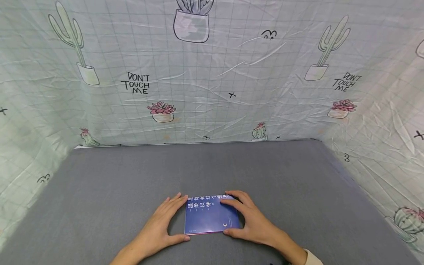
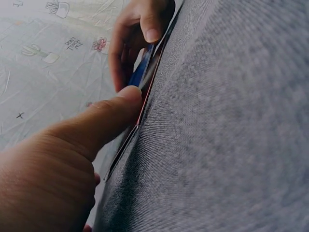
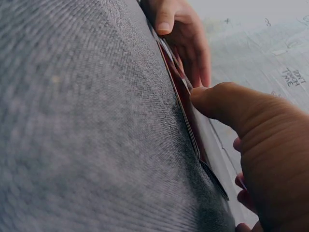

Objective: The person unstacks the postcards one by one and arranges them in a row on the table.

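Observation:
A blue printed card (image 1: 212, 217) with white Chinese characters and a small crescent moon lies on the grey cloth between both hands. My left hand (image 1: 159, 226) holds its left side, thumb at the near corner and fingertips at the far one. On the right, my right hand (image 1: 253, 219) spans the card, its thumb at the near edge and one finger lying over the top. Thin reddish layers (image 3: 179, 92) show beneath the card in the right wrist view, low over the cloth. In the left wrist view, the left thumb (image 2: 126, 96) presses the card's near edge.
The grey cloth surface (image 1: 132, 173) stretches out around the hands. Behind it and along both sides hangs a pale, creased curtain (image 1: 212, 73) printed with cacti and lettering. A light sleeve cuff (image 1: 312, 257) shows at the right wrist.

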A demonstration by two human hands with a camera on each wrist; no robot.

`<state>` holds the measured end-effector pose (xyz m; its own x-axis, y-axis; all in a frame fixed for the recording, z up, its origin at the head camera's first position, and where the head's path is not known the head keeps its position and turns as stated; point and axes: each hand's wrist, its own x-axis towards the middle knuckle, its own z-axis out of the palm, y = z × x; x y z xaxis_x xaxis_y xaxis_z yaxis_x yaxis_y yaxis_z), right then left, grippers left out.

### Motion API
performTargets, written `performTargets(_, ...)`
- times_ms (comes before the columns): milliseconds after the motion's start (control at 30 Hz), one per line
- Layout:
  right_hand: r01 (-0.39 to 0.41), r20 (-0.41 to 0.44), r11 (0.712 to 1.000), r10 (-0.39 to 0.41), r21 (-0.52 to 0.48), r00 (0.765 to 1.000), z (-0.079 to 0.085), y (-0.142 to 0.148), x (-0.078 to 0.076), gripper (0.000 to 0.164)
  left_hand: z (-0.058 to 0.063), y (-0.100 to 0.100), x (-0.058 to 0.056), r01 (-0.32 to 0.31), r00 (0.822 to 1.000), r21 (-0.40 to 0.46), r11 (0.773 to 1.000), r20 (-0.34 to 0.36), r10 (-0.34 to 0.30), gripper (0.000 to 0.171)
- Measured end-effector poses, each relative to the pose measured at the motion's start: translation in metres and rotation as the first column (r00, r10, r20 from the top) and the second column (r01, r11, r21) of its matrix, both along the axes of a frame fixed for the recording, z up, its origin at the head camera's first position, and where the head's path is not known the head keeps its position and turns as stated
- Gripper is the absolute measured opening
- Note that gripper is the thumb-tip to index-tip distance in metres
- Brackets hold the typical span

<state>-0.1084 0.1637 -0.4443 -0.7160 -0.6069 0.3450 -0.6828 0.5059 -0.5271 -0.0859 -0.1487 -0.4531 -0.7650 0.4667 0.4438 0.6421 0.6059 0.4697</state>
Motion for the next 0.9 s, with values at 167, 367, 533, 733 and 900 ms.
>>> performTargets(167, -0.004, -0.003, 0.999, 0.004, -0.05, 1.0, 0.0002, -0.0003, -0.0005, 0.07, 0.002, 0.0012, 0.0007, 0.011, 1.0, 0.025, 1.0, 0.011, -0.011, 0.096)
performTargets(367, -0.004, 0.017, 0.999, 0.005, -0.052, 1.0, 0.0014, 0.0003, 0.0009, 0.066, 0.0034, 0.0016, 0.002, 0.029, 0.998, 0.064, 0.998, 0.05, -0.032, 0.096)
performTargets(533, -0.01, 0.003, 0.999, 0.01, -0.038, 1.0, 0.0036, -0.0003, 0.0014, 0.066, 0.004, 0.0012, 0.0019, 0.045, 0.997, 0.096, 0.994, 0.056, -0.051, 0.097)
performTargets(733, -0.024, -0.027, 0.999, 0.023, -0.04, 0.999, 0.0063, -0.0024, 0.0018, 0.067, 0.0076, 0.0003, 0.0044, 0.025, 0.99, 0.081, 0.996, 0.133, -0.036, 0.099)
performTargets(900, -0.022, -0.021, 0.999, 0.021, -0.043, 1.0, 0.009, -0.0029, 0.0035, 0.068, 0.0103, 0.0003, 0.005, 0.024, 0.987, 0.095, 0.995, 0.157, -0.038, 0.098)
